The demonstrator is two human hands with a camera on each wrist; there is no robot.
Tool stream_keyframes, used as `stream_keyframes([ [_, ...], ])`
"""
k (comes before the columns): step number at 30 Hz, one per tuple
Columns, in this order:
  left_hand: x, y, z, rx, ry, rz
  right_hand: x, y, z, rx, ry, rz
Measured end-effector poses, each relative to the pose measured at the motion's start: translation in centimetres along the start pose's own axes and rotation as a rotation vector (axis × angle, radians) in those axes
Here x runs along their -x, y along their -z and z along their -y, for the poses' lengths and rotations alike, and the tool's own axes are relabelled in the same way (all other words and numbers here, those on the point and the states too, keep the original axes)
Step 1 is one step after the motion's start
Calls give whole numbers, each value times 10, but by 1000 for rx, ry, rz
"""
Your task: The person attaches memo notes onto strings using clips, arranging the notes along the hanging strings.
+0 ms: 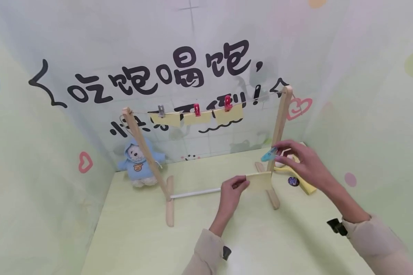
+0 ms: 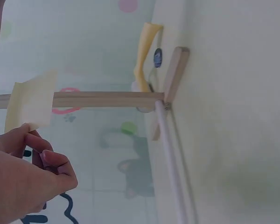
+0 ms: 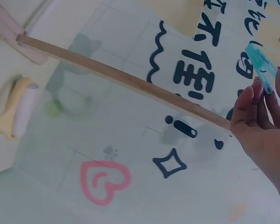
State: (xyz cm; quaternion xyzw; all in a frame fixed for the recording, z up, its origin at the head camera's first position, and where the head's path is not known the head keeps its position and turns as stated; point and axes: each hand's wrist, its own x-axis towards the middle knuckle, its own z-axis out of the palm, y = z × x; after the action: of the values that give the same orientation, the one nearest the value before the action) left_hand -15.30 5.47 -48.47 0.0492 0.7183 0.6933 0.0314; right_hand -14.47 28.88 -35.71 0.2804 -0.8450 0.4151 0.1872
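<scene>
My left hand [image 1: 231,194] pinches a yellow paper note [image 1: 259,181] by its left edge, low in front of the rack's right post. In the left wrist view the note [image 2: 31,103] stands out from the thumb and fingertips. Up and to the right, my right hand [image 1: 301,162] pinches a blue clothespin [image 1: 269,154] between thumb and fingers, apart from the note. Above, a string [image 1: 261,97] runs between the wooden posts. From it hang three yellow notes, held by a grey clothespin [image 1: 161,111], a red clothespin [image 1: 197,110] and another red clothespin [image 1: 228,103].
The wooden rack's left post [image 1: 146,152] and right post [image 1: 280,124] stand on feet joined by a white rod [image 1: 196,193]. A plush toy in blue [image 1: 141,168] sits at the back left. Behind the right post lies a yellow item [image 1: 306,186] with a dark round badge [image 1: 293,181].
</scene>
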Motion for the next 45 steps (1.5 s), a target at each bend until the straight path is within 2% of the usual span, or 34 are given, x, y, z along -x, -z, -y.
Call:
stream_keyframes([
  [3, -12, 5, -19, 45, -41, -31, -20, 16, 10, 37, 137, -17],
  [6, -25, 7, -39, 51, -117, -59, -40, 33, 21, 100, 240, -39],
  [10, -38, 7, -68, 31, -215, -83, -65, 47, 39, 213, 274, -43],
  [14, -48, 5, -93, 6, -265, -78, -90, 58, 56, 299, 306, -38],
  [18, -57, 3, -113, -9, -267, -86, -115, 69, 68, 325, 335, -40],
  [25, -70, 2, -135, 58, -247, -124, -149, 78, 74, 324, 319, -28],
  [30, -79, 1, -150, 77, -276, -148, -159, 80, 74, 327, 280, -32],
  [33, -83, -1, -158, 124, -281, -144, -164, 79, 74, 341, 268, -39],
  [38, -85, -6, -167, 213, -254, -115, -170, 74, 72, 357, 244, -22],
  [45, -85, -9, -173, 289, -230, -133, -171, 66, 68, 380, 233, 2],
])
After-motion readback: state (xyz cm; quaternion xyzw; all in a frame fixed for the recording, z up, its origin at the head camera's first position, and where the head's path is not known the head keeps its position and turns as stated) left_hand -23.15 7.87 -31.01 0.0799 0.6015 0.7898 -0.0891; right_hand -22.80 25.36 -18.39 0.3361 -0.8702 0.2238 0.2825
